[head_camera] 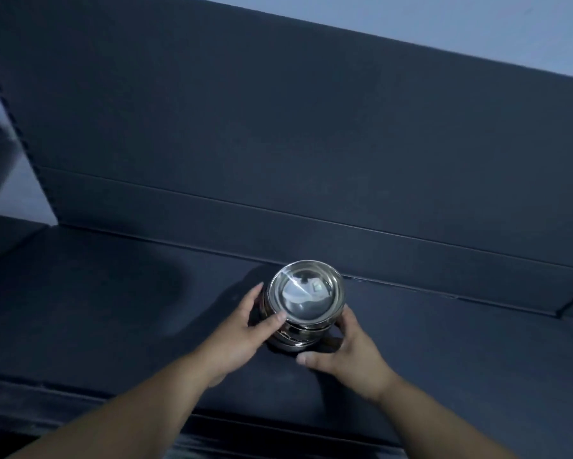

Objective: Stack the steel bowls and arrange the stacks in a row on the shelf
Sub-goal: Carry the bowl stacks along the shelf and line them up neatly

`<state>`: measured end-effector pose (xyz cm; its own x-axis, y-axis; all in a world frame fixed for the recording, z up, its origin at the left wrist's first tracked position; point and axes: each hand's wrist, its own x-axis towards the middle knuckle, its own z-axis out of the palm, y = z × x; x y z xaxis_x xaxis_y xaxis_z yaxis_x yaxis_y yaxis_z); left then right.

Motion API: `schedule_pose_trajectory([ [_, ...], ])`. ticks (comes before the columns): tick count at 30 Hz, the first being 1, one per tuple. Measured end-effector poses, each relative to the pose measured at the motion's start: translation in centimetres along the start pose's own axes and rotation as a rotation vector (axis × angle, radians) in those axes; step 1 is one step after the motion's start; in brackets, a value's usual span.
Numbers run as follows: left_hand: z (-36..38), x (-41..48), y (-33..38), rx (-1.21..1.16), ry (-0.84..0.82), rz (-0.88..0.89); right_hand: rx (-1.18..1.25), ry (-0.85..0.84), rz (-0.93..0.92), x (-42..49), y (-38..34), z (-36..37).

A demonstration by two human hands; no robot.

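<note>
Stack of steel bowls (306, 299) sits on shelf (113, 293), near the back panel. Left hand (245, 329) grips its side, thumb on top rim; right hand (348, 352) curls round the base. Bowl count unclear, dim light. Slide with even two-sided pressure so the bowls don't tip.

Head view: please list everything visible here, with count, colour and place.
bowl stack: one, number of bowls unclear, shiny steel, mid-shelf close to the back panel
shelf: one, dark blue-grey, under the stack
back panel: one, dark blue-grey, rising behind the shelf
wall: pale blue-grey, above the panel at top right
left hand: one, grips the stack's left side, thumb at the top rim
right hand: one, grips the stack's right side, lower down
</note>
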<state>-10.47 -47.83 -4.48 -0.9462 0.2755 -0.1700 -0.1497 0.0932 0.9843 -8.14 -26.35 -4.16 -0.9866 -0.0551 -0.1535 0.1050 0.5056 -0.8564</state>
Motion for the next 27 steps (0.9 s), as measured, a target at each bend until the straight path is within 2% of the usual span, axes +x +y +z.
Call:
schedule_pose_trajectory([
  [5, 0.7, -0.1, 0.0, -0.169, 0.000, -0.001, 0.171, 0.016, -0.012, -0.3, -0.5, 0.2],
  [10, 2.5, -0.7, 0.3, -0.191, 0.021, 0.015, 0.255, 0.047, -0.012, -1.5, -0.1, -0.7],
  [15, 7.2, -1.3, 1.6, -0.150, -0.032, 0.033, 0.288, 0.128, -0.030, -4.6, 1.9, -4.3],
  [21, 17.6, -3.0, 3.6, -0.067, -0.156, 0.042, 0.356, 0.241, -0.026, -12.3, 5.9, -12.1],
  [27, 33.2, -6.9, 4.3, -0.048, -0.318, 0.054, 0.361, 0.395, 0.015, -24.2, 13.1, -22.0],
])
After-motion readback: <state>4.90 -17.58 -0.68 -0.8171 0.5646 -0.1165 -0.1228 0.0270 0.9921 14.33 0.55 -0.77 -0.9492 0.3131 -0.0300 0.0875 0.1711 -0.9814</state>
